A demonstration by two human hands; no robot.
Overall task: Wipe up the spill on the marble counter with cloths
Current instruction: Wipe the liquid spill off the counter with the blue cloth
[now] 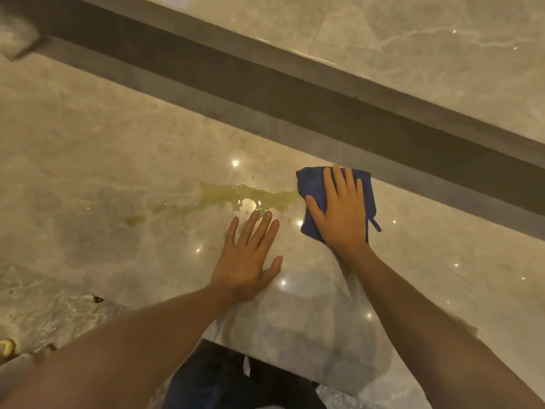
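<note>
A yellowish-green spill (236, 196) stretches across the glossy beige marble counter (103, 160), with a smaller patch further left. A folded dark blue cloth (367, 196) lies on the counter at the spill's right end. My right hand (342, 211) lies flat on the cloth, fingers spread, pressing it down. My left hand (247, 258) rests flat on the bare marble just below the spill, fingers apart, holding nothing.
A dark recessed strip (295, 93) runs diagonally behind the counter, with a higher marble ledge (413, 39) beyond it. The counter's near edge is at the bottom, above my dark trousers (236, 382). Marble floor shows at lower left.
</note>
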